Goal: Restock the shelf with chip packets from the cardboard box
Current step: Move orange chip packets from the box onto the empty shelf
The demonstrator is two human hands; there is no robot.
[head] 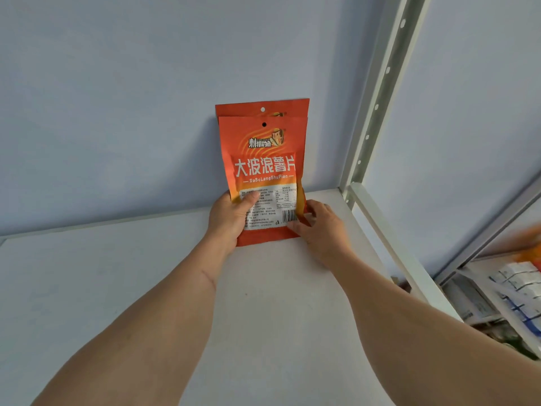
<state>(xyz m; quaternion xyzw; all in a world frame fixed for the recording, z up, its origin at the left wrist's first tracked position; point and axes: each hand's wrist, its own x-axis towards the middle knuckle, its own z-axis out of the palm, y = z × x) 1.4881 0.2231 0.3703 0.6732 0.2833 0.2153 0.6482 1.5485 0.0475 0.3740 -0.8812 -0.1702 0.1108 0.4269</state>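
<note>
Packet (263,177): orange, upright on shelf (117,288), base on the board, close in front of second packet (262,108) that leans on the back wall (117,112).
Left hand (231,221): gripping front packet at lower left edge, thumb curled over the label.
Right hand (319,227): at lower right corner, fingertips touching or pinching the edge; exact grip hard to read, likely steadying.
Box: not in view.
Risk, tipping: front packet probably flops forward on release; soft pouch, narrow base, only light lean against the one behind.
Risk, sliding: base may skate out on the smooth white board if let go unevenly.
Risk, knock-on: nudging rear packet off the wall could drop both.
Surroundings: perforated upright (377,104) at right, well apart from packets; lower shelf (512,291) beyond it with white-and-blue packs, blurred.
Obstructions: none seen between hands and wall; board bare to the left.
</note>
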